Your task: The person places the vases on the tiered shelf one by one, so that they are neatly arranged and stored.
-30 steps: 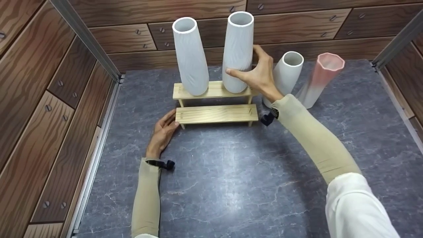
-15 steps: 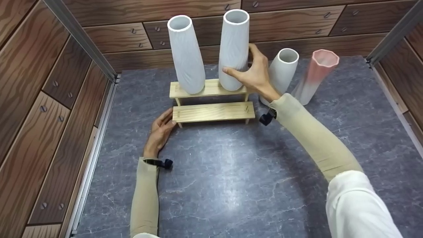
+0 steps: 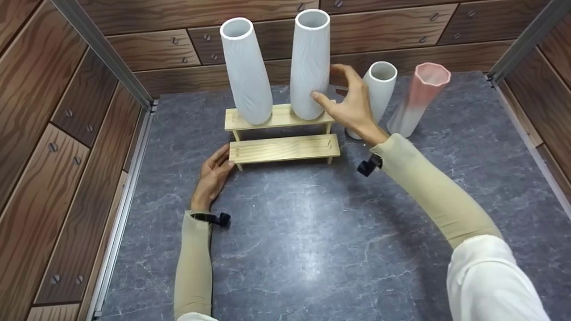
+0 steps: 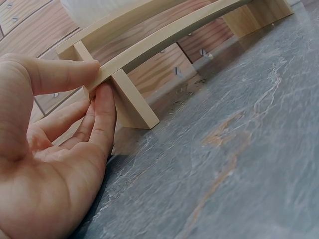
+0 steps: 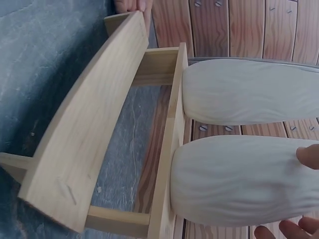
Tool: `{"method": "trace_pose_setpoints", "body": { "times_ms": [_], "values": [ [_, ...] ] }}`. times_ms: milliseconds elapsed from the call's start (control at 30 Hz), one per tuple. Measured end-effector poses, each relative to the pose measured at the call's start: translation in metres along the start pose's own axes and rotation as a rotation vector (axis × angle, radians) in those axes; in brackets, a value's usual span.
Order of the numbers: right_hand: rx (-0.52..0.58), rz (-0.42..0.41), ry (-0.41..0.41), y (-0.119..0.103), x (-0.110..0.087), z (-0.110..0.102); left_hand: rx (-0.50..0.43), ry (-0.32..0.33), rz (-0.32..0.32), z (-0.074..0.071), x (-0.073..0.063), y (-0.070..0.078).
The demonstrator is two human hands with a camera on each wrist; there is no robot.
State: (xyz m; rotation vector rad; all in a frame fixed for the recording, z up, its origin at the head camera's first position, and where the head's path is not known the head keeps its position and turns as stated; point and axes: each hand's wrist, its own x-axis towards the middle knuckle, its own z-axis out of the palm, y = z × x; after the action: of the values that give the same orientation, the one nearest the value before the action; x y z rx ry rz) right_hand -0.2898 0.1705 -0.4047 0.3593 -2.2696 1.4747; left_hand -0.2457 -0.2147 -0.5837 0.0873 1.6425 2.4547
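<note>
- Steadying the wooden stand (image 3: 285, 149), left hand (image 3: 210, 178) pinching its front tier's end, left of centre frame.
- Right hand (image 3: 354, 104) relaxed, fingers spread around the white vase (image 3: 310, 67); thumb contact, cannot tell.
- Handling, my judgement: hold stand still, spread fingers wide before withdrawing, avoid nudging.
- Vase sits upper centre frame, on rear tier; upright, mouth up, long axis vertical.

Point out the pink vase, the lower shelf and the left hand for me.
Pink vase (image 3: 418, 100), head view: middle of its side.
Lower shelf (image 5: 88, 117), right wrist view: top face.
Left hand (image 4: 55, 157), left wrist view: palm.
</note>
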Motion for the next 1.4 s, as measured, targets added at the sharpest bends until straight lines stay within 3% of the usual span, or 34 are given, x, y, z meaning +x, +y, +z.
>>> {"method": "trace_pose_setpoints", "body": {
  "times_ms": [167, 767, 1100, 1300, 1400],
  "values": [
    [0.035, 0.014, -0.002, 0.002, -0.014, -0.012, -0.010, 0.011, 0.001, 0.001, 0.001, 0.001],
    [0.000, 0.016, 0.027, 0.021, -0.065, -0.067, -0.033, 0.017, 0.002, 0.002, 0.000, 0.001],
    [-0.027, 0.035, 0.096, 0.037, -0.075, -0.087, -0.038, 0.043, -0.010, 0.001, -0.001, 0.001],
    [-0.049, 0.067, 0.138, 0.020, -0.080, -0.091, -0.035, 0.037, -0.009, 0.002, -0.002, 0.002],
    [-0.068, 0.094, 0.159, 0.021, -0.081, -0.092, -0.038, 0.032, -0.004, 0.002, -0.001, 0.002]
  ]
}}
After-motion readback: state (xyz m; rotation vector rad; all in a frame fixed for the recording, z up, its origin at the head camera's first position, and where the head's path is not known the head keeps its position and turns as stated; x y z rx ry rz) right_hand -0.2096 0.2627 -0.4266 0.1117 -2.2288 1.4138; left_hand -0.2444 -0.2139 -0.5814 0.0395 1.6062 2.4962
